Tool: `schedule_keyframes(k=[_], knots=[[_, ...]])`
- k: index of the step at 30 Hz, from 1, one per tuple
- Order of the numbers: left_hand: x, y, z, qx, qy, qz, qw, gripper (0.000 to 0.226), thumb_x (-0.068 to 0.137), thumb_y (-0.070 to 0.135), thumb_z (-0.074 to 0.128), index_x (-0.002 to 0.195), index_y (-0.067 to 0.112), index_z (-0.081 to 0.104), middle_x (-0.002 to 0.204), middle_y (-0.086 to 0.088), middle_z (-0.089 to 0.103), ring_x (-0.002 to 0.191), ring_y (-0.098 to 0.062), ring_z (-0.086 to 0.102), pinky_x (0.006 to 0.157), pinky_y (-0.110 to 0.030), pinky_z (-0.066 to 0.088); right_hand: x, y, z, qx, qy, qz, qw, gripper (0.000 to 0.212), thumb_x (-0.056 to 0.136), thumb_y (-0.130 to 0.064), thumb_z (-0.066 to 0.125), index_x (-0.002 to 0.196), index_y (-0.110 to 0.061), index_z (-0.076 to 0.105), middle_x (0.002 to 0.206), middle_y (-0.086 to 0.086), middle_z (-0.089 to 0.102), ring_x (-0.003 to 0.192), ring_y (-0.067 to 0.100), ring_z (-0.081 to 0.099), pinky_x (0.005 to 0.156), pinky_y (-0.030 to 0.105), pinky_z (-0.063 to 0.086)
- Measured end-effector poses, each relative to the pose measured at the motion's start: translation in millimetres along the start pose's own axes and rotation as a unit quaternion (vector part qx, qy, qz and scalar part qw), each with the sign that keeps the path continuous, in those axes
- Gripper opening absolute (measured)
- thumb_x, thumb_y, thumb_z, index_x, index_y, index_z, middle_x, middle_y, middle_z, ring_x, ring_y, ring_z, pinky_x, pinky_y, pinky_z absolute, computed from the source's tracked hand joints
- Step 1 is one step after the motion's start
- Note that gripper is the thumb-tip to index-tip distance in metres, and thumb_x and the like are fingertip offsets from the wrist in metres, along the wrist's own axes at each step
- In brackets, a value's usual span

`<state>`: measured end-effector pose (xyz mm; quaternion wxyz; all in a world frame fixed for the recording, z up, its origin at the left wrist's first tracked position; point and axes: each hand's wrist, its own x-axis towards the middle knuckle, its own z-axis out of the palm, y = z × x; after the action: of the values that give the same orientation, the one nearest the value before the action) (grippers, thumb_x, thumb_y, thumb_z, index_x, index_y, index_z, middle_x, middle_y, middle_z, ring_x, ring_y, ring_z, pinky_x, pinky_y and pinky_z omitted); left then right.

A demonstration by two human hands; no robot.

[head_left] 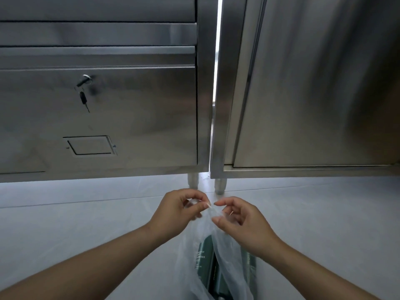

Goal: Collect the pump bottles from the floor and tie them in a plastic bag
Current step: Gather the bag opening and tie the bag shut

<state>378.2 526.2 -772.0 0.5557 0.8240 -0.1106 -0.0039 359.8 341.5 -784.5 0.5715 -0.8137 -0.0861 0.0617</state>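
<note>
Dark green pump bottles (205,256) stand inside a thin translucent plastic bag (225,276) hanging near centre, below both hands. Left hand (177,211) curls its fingers (198,205) around the bag's gathered top, thumb and forefinger pinching it. Right hand (240,219) pinches the neighbouring plastic, other fingers loosely bent. Both forearms reach forward, wrists close together, before the stainless steel cabinets (129,109).

Two bare forearms are seen entering from the lower edge, with no sleeves, gloves or wrist straps worn on either. The left hand (179,210) and right hand (240,221) are bare as well; no rings are noted. Fingernails are kept fairly long, extending just past the fingertips (205,205).
</note>
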Motion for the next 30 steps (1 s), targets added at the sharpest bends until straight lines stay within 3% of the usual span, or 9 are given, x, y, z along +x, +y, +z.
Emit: schedule_keyframes(k=[5,9,13,15,20,26,30], knots=[[2.0,1.5,2.4,-0.005,0.007,0.010,1.000,0.025,0.082,0.017,0.071,0.069,0.038,0.070,0.074,0.015,0.070,0.059,-0.008,0.067,0.055,-0.015,0.052,-6.6,-2.0,10.5,-0.034,0.077,-0.012,0.996,0.022,0.067,-0.042,0.077,0.085,-0.038,0.065,0.072,-0.008,0.064,0.068,0.006,0.059,0.061,0.015,0.050],[2.1,4.0,3.8,-0.007,0.007,0.014,1.000,0.022,0.081,0.017,0.072,0.070,0.036,0.071,0.077,0.014,0.071,0.059,-0.009,0.067,0.056,-0.016,0.052,-5.9,-4.7,12.3,-0.022,0.110,-0.019,0.994,0.013,0.071,-0.027,0.076,0.071,-0.035,0.066,0.076,-0.015,0.068,0.067,0.006,0.059,0.058,0.013,0.049],[1.4,4.8,5.3,-0.001,0.005,0.014,1.000,0.022,0.082,0.017,0.071,0.071,0.036,0.070,0.075,0.018,0.069,0.061,-0.008,0.067,0.056,-0.015,0.052,-5.1,-3.8,7.5,-0.019,0.117,0.002,0.993,0.013,0.074,-0.023,0.073,0.065,-0.029,0.066,0.064,-0.019,0.065,0.058,0.000,0.056,0.053,0.010,0.044],[0.9,4.1,4.1,0.008,0.006,0.010,1.000,0.024,0.082,0.018,0.070,0.069,0.039,0.068,0.074,0.020,0.068,0.062,-0.007,0.067,0.056,-0.014,0.052,-5.1,-3.6,3.5,-0.025,0.097,0.011,0.995,0.012,0.075,-0.025,0.073,0.067,-0.029,0.066,0.059,-0.022,0.063,0.054,-0.001,0.054,0.050,0.010,0.041],[-0.7,1.3,3.4,0.016,0.004,0.005,1.000,0.022,0.081,0.020,0.071,0.069,0.038,0.068,0.072,0.021,0.068,0.061,-0.006,0.066,0.056,-0.013,0.052,-5.3,-5.5,-5.6,-0.001,0.015,0.024,1.000,0.007,0.085,-0.022,0.065,0.083,-0.026,0.059,0.068,-0.010,0.072,0.064,0.002,0.063,0.064,0.016,0.045],[1.6,1.0,5.0,0.005,0.005,-0.009,1.000,0.022,0.081,0.021,0.071,0.068,0.038,0.068,0.070,0.021,0.068,0.061,-0.006,0.067,0.055,-0.014,0.052,-5.2,-3.1,-15.4,0.014,0.006,0.010,1.000,0.014,0.086,-0.024,0.064,0.095,-0.033,0.060,0.071,-0.010,0.068,0.073,0.005,0.065,0.073,0.018,0.049],[2.1,-0.1,7.8,0.002,0.000,-0.019,1.000,0.019,0.081,0.021,0.071,0.069,0.035,0.069,0.069,0.021,0.068,0.061,-0.006,0.067,0.055,-0.013,0.052,-5.2,0.0,-15.6,0.044,0.038,0.009,0.998,0.009,0.083,-0.021,0.069,0.088,-0.028,0.070,0.072,-0.004,0.072,0.075,0.010,0.068,0.074,0.020,0.052]])
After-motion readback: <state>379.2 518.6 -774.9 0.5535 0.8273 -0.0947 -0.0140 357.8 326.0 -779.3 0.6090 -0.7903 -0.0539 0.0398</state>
